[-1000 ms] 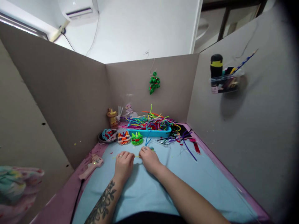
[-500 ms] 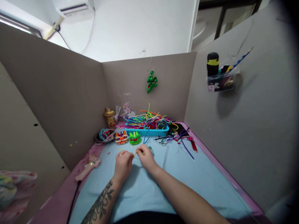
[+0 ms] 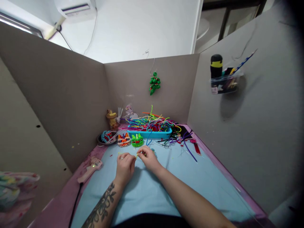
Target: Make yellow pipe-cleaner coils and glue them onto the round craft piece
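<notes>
Both my hands are close together over the light blue cloth [image 3: 152,186]. Between them runs a short piece of yellow pipe cleaner [image 3: 136,155]. My left hand [image 3: 125,163] is closed in a pinch on it, and a pale yellow end pokes out past the knuckles on the left. My right hand [image 3: 149,157] pinches the other side of it with thumb and fingers. Partly hidden behind the right hand lies a small blue fuzzy piece [image 3: 154,151]. Just beyond the hands sit a green pipe-cleaner animal head [image 3: 137,140] and an orange and white one [image 3: 123,140].
A blue tray [image 3: 149,134] heaped with coloured pipe cleaners stands at the back. Right of it lie scissors [image 3: 163,144] and loose purple pipe cleaners [image 3: 190,151]. A pink glue gun [image 3: 89,171] rests at left, near a dark bowl [image 3: 108,139]. Grey partitions enclose the table.
The hands shift only slightly, and the yellow end left of my left hand shows more. The view moves a little; other things stay put.
</notes>
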A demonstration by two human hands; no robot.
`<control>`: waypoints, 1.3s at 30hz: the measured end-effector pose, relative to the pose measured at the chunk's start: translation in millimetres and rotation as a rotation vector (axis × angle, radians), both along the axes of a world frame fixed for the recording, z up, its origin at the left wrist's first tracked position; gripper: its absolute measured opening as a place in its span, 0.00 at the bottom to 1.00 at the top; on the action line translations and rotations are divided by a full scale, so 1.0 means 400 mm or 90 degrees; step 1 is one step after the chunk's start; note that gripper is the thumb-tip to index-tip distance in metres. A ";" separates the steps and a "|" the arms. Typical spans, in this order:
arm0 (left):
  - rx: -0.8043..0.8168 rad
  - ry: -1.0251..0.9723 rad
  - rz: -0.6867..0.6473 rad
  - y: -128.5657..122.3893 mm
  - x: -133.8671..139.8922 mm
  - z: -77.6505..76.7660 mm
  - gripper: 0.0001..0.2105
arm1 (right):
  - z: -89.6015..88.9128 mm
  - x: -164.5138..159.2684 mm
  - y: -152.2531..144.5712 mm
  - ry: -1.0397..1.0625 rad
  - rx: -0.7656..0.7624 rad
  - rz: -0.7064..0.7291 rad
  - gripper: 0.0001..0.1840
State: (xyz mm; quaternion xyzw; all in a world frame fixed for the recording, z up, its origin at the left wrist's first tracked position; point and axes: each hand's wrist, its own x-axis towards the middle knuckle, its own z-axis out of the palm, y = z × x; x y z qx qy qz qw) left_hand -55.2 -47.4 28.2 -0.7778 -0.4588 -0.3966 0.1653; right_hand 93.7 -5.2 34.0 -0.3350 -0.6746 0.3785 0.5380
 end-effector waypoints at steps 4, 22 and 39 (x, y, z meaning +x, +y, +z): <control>-0.010 0.026 -0.005 -0.001 0.001 0.002 0.08 | 0.013 0.040 0.001 -0.139 0.140 -0.004 0.07; 0.048 -0.023 -0.017 -0.008 0.012 0.006 0.08 | 0.013 0.032 -0.003 -0.087 0.075 0.003 0.05; 0.005 0.021 0.015 0.000 0.007 -0.012 0.07 | 0.020 0.047 -0.026 -0.244 0.197 0.017 0.04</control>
